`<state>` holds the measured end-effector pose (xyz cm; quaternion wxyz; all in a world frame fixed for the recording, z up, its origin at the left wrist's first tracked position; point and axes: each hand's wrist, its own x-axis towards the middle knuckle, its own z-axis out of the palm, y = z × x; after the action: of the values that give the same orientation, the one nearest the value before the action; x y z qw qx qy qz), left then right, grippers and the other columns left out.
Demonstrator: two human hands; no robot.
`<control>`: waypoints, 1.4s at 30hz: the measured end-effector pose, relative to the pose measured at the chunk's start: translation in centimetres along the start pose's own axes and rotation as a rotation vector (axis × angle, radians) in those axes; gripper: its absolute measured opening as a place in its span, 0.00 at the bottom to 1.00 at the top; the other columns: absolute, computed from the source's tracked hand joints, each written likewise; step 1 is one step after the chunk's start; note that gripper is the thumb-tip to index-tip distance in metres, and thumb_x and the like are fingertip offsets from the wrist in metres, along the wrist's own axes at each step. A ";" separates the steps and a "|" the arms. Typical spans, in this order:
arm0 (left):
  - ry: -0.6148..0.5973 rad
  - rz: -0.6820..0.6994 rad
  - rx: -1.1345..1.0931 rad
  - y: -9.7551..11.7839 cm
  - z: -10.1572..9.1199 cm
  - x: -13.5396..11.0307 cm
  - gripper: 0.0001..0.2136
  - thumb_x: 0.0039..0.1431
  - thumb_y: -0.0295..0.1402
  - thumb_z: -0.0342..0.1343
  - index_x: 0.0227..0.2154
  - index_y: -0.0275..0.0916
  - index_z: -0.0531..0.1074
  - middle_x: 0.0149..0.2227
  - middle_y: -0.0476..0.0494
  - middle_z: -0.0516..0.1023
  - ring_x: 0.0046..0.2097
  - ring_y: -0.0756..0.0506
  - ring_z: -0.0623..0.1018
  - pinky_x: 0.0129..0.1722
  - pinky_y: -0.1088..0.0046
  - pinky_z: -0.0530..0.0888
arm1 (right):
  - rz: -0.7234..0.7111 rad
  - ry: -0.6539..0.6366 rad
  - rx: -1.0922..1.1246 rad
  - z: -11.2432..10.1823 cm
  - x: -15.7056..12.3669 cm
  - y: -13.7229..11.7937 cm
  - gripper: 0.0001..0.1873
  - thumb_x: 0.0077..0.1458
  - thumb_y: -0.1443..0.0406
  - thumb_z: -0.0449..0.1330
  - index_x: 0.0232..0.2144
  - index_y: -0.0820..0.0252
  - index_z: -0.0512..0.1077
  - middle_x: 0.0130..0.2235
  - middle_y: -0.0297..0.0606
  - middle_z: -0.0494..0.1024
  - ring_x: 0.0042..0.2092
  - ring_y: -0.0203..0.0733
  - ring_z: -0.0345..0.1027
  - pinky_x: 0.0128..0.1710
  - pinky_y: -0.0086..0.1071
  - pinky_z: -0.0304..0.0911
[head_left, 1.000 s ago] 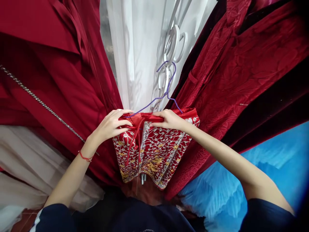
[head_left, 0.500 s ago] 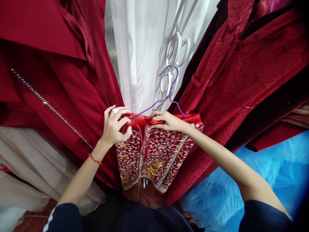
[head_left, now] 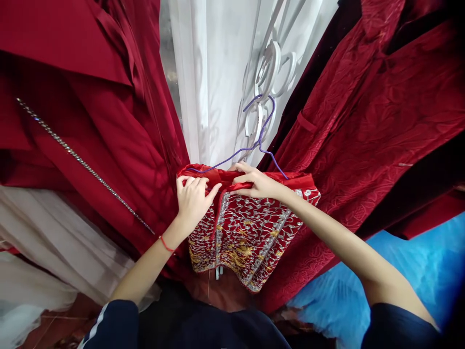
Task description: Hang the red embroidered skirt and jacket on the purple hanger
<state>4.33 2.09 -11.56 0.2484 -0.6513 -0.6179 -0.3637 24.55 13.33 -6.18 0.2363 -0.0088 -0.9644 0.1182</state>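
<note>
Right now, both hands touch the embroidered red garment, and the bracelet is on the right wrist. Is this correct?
Wrong wrist: the head view shows the bracelet on the left. The left hand and right hand do touch the embroidered garment.

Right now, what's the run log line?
left hand: touching red satin waistband; right hand: pinching waistband; red silver-embroidered garment: below waistband; purple wire hanger: arms at waistband

Showing smooth deep-red cloth (head_left: 90, 121), crossed by a glittering silver strip (head_left: 85, 166), at left edge of long white drapery (head_left: 225, 72); at right edge, curled white scrollwork (head_left: 277, 60), patterned red cloth (head_left: 363, 145).
</note>
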 end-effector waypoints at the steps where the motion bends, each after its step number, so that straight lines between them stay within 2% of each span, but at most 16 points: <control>1: -0.009 -0.029 -0.008 0.4 0.6 0.0 0.13 0.66 0.42 0.51 0.31 0.40 0.74 0.29 0.44 0.81 0.36 0.40 0.75 0.49 0.56 0.62 | -0.005 0.004 -0.002 0.0 0.0 0.0 0.09 0.60 0.59 0.63 0.34 0.59 0.77 0.46 0.43 0.70 0.49 0.45 0.62 0.53 0.43 0.59; 6: -0.004 -0.063 -0.059 1.5 3.0 0.4 0.11 0.65 0.33 0.52 0.26 0.41 0.70 0.26 0.47 0.78 0.34 0.42 0.73 0.47 0.56 0.61 | 0.016 -0.002 -0.003 0.0 -0.1 -0.2 0.10 0.61 0.59 0.61 0.32 0.58 0.76 0.45 0.42 0.71 0.48 0.45 0.62 0.52 0.42 0.59; 10: 0.001 0.051 -0.082 0.7 2.6 -0.3 0.07 0.62 0.29 0.54 0.27 0.41 0.71 0.27 0.46 0.78 0.35 0.42 0.74 0.48 0.57 0.63 | 0.043 0.014 0.006 0.0 -0.1 0.0 0.10 0.61 0.58 0.61 0.34 0.57 0.77 0.45 0.42 0.73 0.48 0.46 0.63 0.51 0.42 0.59; 12: 0.175 0.027 -0.120 0.2 1.6 -1.7 0.04 0.62 0.30 0.55 0.31 0.41 0.72 0.31 0.46 0.79 0.38 0.43 0.75 0.49 0.58 0.65 | 0.047 0.028 0.009 0.1 -0.1 0.2 0.10 0.61 0.58 0.60 0.34 0.57 0.77 0.46 0.43 0.74 0.48 0.45 0.64 0.51 0.42 0.60; 14: 0.433 -0.111 -0.162 0.1 0.4 -4.0 0.01 0.61 0.30 0.57 0.35 0.41 0.72 0.36 0.43 0.79 0.41 0.43 0.76 0.49 0.59 0.68 | 0.045 0.040 0.011 0.1 -0.2 0.3 0.11 0.62 0.58 0.59 0.34 0.58 0.77 0.46 0.43 0.75 0.48 0.45 0.65 0.51 0.42 0.60; 16: 0.566 -0.253 -0.242 0.8 -0.1 -6.6 0.03 0.60 0.28 0.58 0.37 0.40 0.72 0.38 0.41 0.77 0.42 0.43 0.76 0.47 0.61 0.71 | 0.042 0.055 -0.001 0.2 -0.2 0.4 0.11 0.62 0.59 0.59 0.34 0.59 0.77 0.47 0.44 0.76 0.48 0.45 0.66 0.51 0.42 0.59; 18: 0.534 -0.367 -0.332 2.0 0.4 -9.3 0.04 0.60 0.29 0.59 0.37 0.40 0.71 0.38 0.41 0.76 0.41 0.44 0.76 0.42 0.64 0.73 | 0.043 0.073 -0.028 0.2 -0.2 0.3 0.10 0.62 0.59 0.60 0.34 0.59 0.77 0.47 0.44 0.77 0.48 0.45 0.68 0.51 0.43 0.59; 21: 0.295 -0.517 -0.467 3.7 2.8 -12.1 0.03 0.63 0.32 0.56 0.38 0.41 0.71 0.37 0.43 0.77 0.36 0.46 0.77 0.35 0.70 0.74 | 0.044 0.083 -0.050 0.2 -0.2 0.1 0.10 0.62 0.59 0.60 0.36 0.59 0.77 0.48 0.43 0.78 0.48 0.45 0.69 0.51 0.44 0.58; 23: 0.146 -0.589 -0.525 4.1 4.5 -13.2 0.06 0.65 0.35 0.54 0.41 0.41 0.70 0.39 0.41 0.78 0.38 0.46 0.78 0.36 0.69 0.75 | 0.043 0.086 -0.040 0.2 -0.2 -0.1 0.10 0.62 0.59 0.60 0.36 0.59 0.77 0.48 0.43 0.78 0.47 0.44 0.70 0.50 0.42 0.60; 25: 0.083 -0.616 -0.559 4.0 5.8 -13.5 0.11 0.64 0.38 0.55 0.46 0.40 0.69 0.44 0.38 0.78 0.43 0.43 0.79 0.41 0.66 0.76 | 0.051 0.085 -0.033 0.1 -0.2 -0.5 0.11 0.63 0.59 0.58 0.35 0.59 0.76 0.47 0.44 0.78 0.48 0.44 0.71 0.50 0.40 0.62; 27: 0.054 -0.605 -0.614 3.8 6.3 -13.4 0.15 0.62 0.40 0.57 0.49 0.40 0.67 0.47 0.36 0.77 0.47 0.42 0.78 0.45 0.64 0.76 | 0.078 0.081 -0.064 0.1 -0.2 -0.9 0.11 0.64 0.60 0.56 0.36 0.59 0.76 0.46 0.44 0.78 0.47 0.44 0.71 0.47 0.39 0.63; 30: 0.029 -0.619 -0.767 4.3 6.2 -13.3 0.16 0.63 0.41 0.56 0.50 0.41 0.66 0.45 0.38 0.78 0.46 0.43 0.79 0.47 0.64 0.76 | 0.183 0.121 -0.234 0.7 -0.3 -1.7 0.08 0.63 0.63 0.56 0.36 0.57 0.75 0.41 0.41 0.80 0.43 0.46 0.70 0.47 0.42 0.60; 33: 0.079 -0.740 -0.901 5.3 6.3 -14.0 0.13 0.68 0.42 0.48 0.49 0.42 0.66 0.45 0.38 0.78 0.42 0.45 0.80 0.43 0.66 0.77 | 0.323 0.273 -0.417 2.4 -0.6 -2.8 0.06 0.61 0.66 0.58 0.37 0.54 0.75 0.42 0.40 0.81 0.46 0.51 0.67 0.53 0.51 0.51; 36: 0.044 -0.816 -0.950 5.3 7.2 -14.9 0.12 0.69 0.43 0.45 0.43 0.42 0.67 0.39 0.41 0.78 0.36 0.46 0.80 0.35 0.69 0.77 | 0.387 0.431 -0.481 4.4 -1.1 -3.9 0.09 0.60 0.67 0.58 0.41 0.49 0.76 0.50 0.38 0.79 0.54 0.56 0.62 0.57 0.58 0.44; 39: 0.016 -0.781 -0.801 4.0 8.7 -15.5 0.12 0.65 0.46 0.52 0.38 0.41 0.68 0.35 0.42 0.77 0.36 0.45 0.79 0.34 0.69 0.76 | 0.419 0.555 -0.528 5.9 -1.6 -4.5 0.12 0.60 0.67 0.59 0.42 0.44 0.76 0.57 0.35 0.75 0.59 0.59 0.56 0.59 0.62 0.39; 42: 0.078 -0.740 -0.449 2.6 10.6 -15.5 0.20 0.56 0.50 0.60 0.40 0.40 0.68 0.37 0.40 0.76 0.39 0.41 0.78 0.39 0.63 0.76 | 0.452 0.669 -0.546 7.0 -2.0 -4.6 0.12 0.60 0.66 0.57 0.41 0.42 0.77 0.58 0.35 0.73 0.61 0.61 0.53 0.58 0.65 0.38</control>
<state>9.14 0.33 -29.80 -0.0235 -0.4097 -0.7054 -0.5779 23.30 7.18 -12.00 0.4909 -0.3170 -0.8053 -0.1002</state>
